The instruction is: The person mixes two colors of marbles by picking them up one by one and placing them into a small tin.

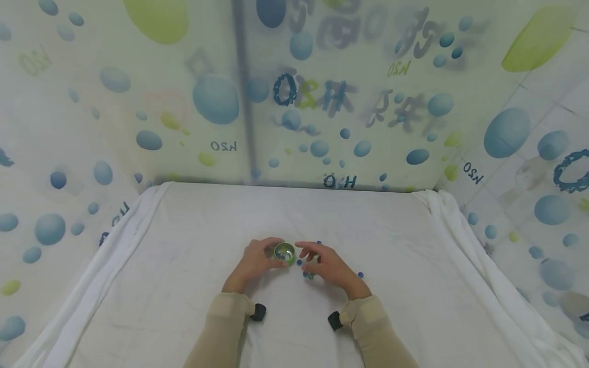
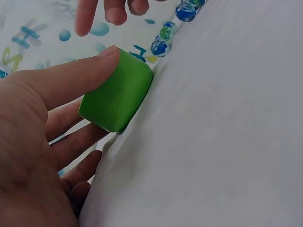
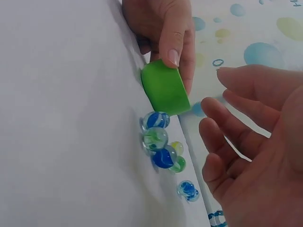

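My left hand (image 1: 257, 260) holds a small green bowl (image 2: 120, 94) upright on the white cloth, its thumb on the near side and fingers round the far side. Glassy, bluish shapes show inside the bowl in the head view. To the right, my right hand (image 1: 329, 263) hovers by the bowl with loosely bent fingers and nothing between them. Under and beside it lie several glass marbles, among them a blue-swirled marble (image 3: 164, 157) and a green-swirled marble (image 3: 155, 138). Another marble (image 3: 188, 190) lies apart from that cluster in the right wrist view.
A single blue marble (image 1: 361, 275) lies right of my right wrist, and one more marble (image 1: 319, 242) shows just beyond the right hand. The white cloth (image 1: 207, 220) covers the table. Printed curtains (image 1: 294, 128) with bubbles and lettering stand behind and at both sides.
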Action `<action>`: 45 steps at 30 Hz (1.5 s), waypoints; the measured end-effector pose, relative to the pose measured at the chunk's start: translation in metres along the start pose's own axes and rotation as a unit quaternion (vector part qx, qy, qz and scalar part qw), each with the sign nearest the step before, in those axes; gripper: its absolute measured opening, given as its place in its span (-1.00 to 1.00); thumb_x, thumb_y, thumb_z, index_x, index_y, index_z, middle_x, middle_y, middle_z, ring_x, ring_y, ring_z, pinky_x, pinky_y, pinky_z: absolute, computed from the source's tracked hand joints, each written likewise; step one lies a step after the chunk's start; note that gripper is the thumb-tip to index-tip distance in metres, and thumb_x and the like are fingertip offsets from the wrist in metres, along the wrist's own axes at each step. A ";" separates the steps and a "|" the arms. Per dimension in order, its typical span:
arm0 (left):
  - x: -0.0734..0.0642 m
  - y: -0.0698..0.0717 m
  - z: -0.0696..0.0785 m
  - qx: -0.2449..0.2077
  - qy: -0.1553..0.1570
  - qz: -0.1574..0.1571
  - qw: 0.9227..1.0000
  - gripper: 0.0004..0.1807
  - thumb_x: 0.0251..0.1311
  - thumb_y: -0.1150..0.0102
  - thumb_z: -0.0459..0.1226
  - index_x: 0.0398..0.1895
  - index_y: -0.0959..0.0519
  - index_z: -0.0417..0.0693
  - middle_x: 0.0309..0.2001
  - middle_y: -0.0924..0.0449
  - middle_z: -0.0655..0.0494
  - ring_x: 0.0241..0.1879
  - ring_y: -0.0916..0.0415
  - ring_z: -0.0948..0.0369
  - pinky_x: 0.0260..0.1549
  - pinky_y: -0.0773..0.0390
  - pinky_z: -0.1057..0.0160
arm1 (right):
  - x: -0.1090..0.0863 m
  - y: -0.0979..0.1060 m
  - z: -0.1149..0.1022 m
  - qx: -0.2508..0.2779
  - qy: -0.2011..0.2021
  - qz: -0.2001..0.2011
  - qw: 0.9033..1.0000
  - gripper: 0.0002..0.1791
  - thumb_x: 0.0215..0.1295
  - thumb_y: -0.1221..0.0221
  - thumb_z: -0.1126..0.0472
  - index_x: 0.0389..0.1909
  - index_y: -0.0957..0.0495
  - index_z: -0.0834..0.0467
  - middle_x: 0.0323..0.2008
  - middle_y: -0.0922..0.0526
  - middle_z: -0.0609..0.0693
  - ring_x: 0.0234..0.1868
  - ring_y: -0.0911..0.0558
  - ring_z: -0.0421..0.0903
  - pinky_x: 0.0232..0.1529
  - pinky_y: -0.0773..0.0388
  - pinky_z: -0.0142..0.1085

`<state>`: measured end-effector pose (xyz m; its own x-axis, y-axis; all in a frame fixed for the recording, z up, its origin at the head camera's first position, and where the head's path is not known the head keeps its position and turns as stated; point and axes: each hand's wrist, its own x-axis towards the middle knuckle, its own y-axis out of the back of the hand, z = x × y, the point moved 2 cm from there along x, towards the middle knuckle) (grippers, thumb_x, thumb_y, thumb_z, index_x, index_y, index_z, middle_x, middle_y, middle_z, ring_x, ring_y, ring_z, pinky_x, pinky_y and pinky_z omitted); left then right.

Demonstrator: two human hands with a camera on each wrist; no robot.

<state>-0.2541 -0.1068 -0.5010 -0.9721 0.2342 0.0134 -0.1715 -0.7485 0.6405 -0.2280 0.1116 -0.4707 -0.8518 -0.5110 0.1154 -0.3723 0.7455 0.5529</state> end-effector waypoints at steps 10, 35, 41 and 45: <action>-0.002 0.001 0.004 -0.002 0.018 -0.009 1.000 -0.36 -0.13 -0.54 -0.06 0.13 -0.59 0.16 0.17 -0.52 0.06 0.20 -0.25 -0.04 0.23 -0.17 -0.19 | -0.003 0.011 0.004 -0.010 -0.021 0.017 1.000 -0.48 0.27 -0.25 0.34 0.26 -0.45 0.18 -0.10 -0.60 0.01 -0.13 -0.53 -0.11 -0.13 -0.43 -0.21; -0.002 0.000 0.004 -0.013 0.037 -0.012 0.999 -0.35 -0.11 -0.52 -0.06 0.16 -0.57 0.21 0.25 -0.41 -0.02 0.28 -0.19 -0.07 0.27 -0.11 -0.22 | -0.023 0.051 0.017 -0.001 -0.076 -0.012 0.997 -0.56 0.30 -0.25 0.20 0.19 -0.51 0.17 -0.05 -0.58 0.11 -0.07 -0.50 -0.03 -0.07 -0.43 -0.13; -0.003 0.001 0.004 -0.013 0.034 -0.012 0.999 -0.36 -0.10 -0.52 -0.06 0.15 -0.57 0.21 0.24 -0.43 -0.01 0.26 -0.20 -0.06 0.27 -0.10 -0.22 | -0.028 0.059 0.021 -0.012 -0.106 -0.020 0.994 -0.60 0.29 -0.26 0.20 0.13 -0.55 0.16 -0.07 -0.60 0.06 -0.08 -0.50 -0.03 -0.10 -0.45 -0.14; -0.004 0.001 0.004 -0.015 0.029 -0.010 0.999 -0.37 -0.11 -0.52 -0.08 0.15 -0.58 0.19 0.24 -0.45 0.00 0.27 -0.20 -0.07 0.27 -0.08 -0.21 | -0.032 0.065 0.022 -0.018 -0.118 -0.028 0.992 -0.63 0.28 -0.26 0.18 0.09 -0.58 0.14 -0.05 -0.62 0.03 -0.07 -0.48 -0.03 -0.11 -0.44 -0.15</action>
<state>-0.2502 -0.1061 -0.4969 -0.9762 0.2125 -0.0446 -0.1941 -0.7624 0.6173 -0.2336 0.1858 -0.4568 -0.8941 -0.4339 -0.1108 -0.4120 0.7000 0.5833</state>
